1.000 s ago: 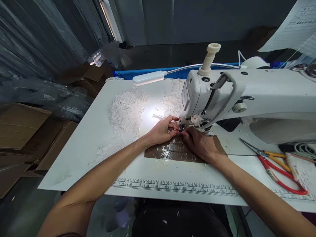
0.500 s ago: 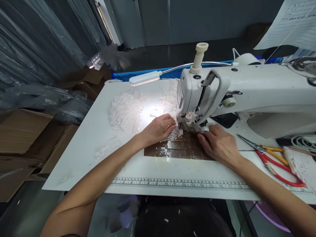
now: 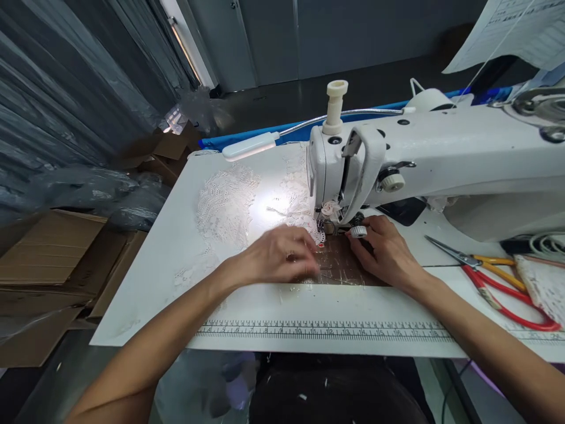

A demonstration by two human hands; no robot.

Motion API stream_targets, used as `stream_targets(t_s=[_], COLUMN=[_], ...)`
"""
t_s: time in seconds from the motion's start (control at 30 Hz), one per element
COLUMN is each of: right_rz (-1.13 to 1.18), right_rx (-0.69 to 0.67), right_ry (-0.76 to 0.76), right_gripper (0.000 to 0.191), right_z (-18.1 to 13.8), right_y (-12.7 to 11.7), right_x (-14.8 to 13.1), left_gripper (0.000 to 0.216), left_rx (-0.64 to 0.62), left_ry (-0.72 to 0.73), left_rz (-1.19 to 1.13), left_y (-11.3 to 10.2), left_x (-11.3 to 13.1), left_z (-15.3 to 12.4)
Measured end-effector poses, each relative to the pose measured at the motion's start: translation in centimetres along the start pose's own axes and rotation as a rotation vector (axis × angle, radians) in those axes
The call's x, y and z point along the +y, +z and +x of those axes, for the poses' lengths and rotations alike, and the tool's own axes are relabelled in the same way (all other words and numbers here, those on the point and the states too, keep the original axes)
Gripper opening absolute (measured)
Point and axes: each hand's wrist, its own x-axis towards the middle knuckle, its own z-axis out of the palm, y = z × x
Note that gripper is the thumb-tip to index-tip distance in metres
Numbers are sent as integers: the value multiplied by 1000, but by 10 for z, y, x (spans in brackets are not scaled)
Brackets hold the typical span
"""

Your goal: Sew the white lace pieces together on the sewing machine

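Resting flat and palm down on the white table (image 3: 145,282), the left hand (image 3: 276,256) lay over the near left part of a glossy brown plate (image 3: 342,268) set into the tabletop; its fingers (image 3: 304,265) were spread and loose, closed on nothing, though motion blur hid just what their tips touched. A small piece of white lace (image 3: 309,227) lay just beyond that hand, running under the needle area of the white sewing machine (image 3: 441,159). The right hand (image 3: 386,253) sat on the right side of the brown plate, near the foot of the machine head, its fingertips (image 3: 355,235) beside a small white knurled knob (image 3: 358,231); whether they gripped the knob or only touched it could not be told. A larger spread of white lace (image 3: 225,203) lay farther back on the table, lit by the lamp (image 3: 249,145) on its gooseneck. A printed ruler strip (image 3: 322,331) ran along the table's near edge. Red-handled scissors (image 3: 494,288) and a yellow-handled pair (image 3: 468,259) lay well to the right, next to another piece of lace (image 3: 542,288). Cardboard boxes (image 3: 48,253) stood on the floor at the left.
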Motion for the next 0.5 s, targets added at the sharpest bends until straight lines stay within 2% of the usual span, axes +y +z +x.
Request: stream_targets(t_s=[0.03, 0.07, 0.1, 0.17, 0.23, 0.37, 0.5], right_rz=[12, 19, 21, 25, 42, 91, 124], right_rx=[-10, -29, -53, -102, -145, -160, -144], right_ry=[10, 22, 36, 61, 71, 73, 119], right_gripper=[21, 21, 22, 23, 24, 23, 22], right_z=[1, 2, 3, 8, 12, 17, 13], right_y=[0, 0, 0, 0, 0, 2, 8], right_x=[0, -1, -2, -5, -10, -16, -14], left_gripper=[15, 14, 12, 15, 18, 19, 21], left_rx=[-175, -266, -259, -104, 62, 78, 125], left_ry=[47, 65, 57, 35, 35, 44, 33], left_rz=[-111, -179, -185, -67, 118, 294, 348], left_y=[-5, -8, -10, -7, 1, 20, 30], left_x=[10, 16, 19, 12, -7, -38, -45], left_z=[-2, -3, -2, 1, 7, 18, 25])
